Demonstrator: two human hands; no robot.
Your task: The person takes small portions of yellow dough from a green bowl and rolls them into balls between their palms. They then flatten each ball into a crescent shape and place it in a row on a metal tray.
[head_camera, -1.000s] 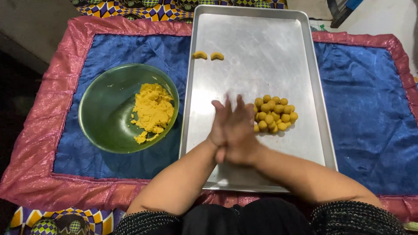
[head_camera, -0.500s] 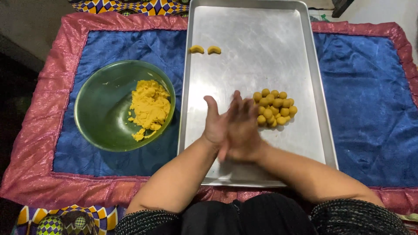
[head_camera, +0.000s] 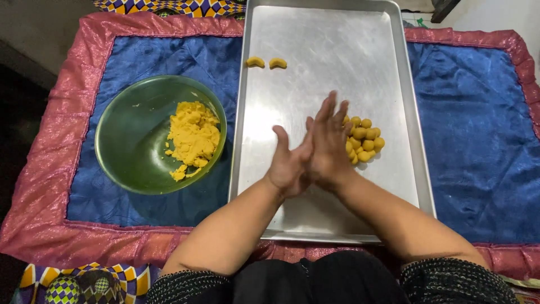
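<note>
The left hand (head_camera: 288,164) and right hand (head_camera: 329,147) press palm to palm above the tray (head_camera: 315,208). Whether dough lies between them cannot be told. Likely rolling; dough balls (head_camera: 364,141) lie just right.

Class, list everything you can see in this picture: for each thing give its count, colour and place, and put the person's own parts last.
Tray: one, silver metal, centre, on the cloth.
Crescent pieces: two, yellow, upper part of the tray.
Dough balls: one small heap, yellow, right half of the tray, beside the hands.
Bowl: one, green, left of the tray.
Crumbly dough: one lump, yellow, right side of the bowl.
Cloth: one, blue with pink border, under the tray and bowl.
Left hand: pressed palm to palm against the right hand, above the tray.
</note>
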